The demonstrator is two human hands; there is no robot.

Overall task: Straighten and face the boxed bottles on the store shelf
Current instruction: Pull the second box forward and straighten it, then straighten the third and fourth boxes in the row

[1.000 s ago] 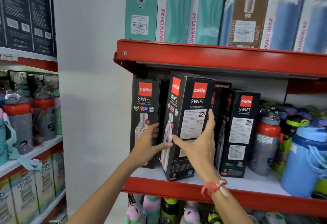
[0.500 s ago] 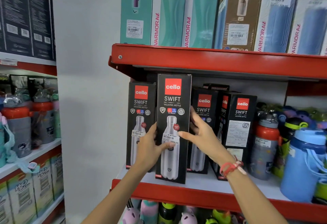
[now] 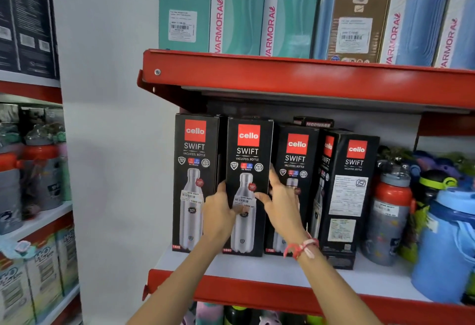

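Four black "cello SWIFT" bottle boxes stand in a row on the red shelf (image 3: pixel 257 291). The leftmost box (image 3: pixel 195 155) faces front. The second box (image 3: pixel 248 155) also faces front and stands upright between my hands. My left hand (image 3: pixel 219 211) grips its left edge, thumb on the front. My right hand (image 3: pixel 281 201) holds its right edge, thumb on the front and fingers along the side. The third box (image 3: pixel 295 160) faces front, partly behind my right hand. The fourth box (image 3: pixel 352 196) is turned, showing its label side.
Loose bottles crowd the shelf's right end: a red-and-grey bottle (image 3: pixel 390 209) and a blue jug (image 3: pixel 447 242). Tall Varmora boxes (image 3: pixel 239 8) fill the shelf above. A white wall panel lies to the left, then another shelf unit with bottles (image 3: pixel 38 170).
The second box was turned from its angled side view to face front, then pushed back in line with its neighbours. Both hands stayed on it.
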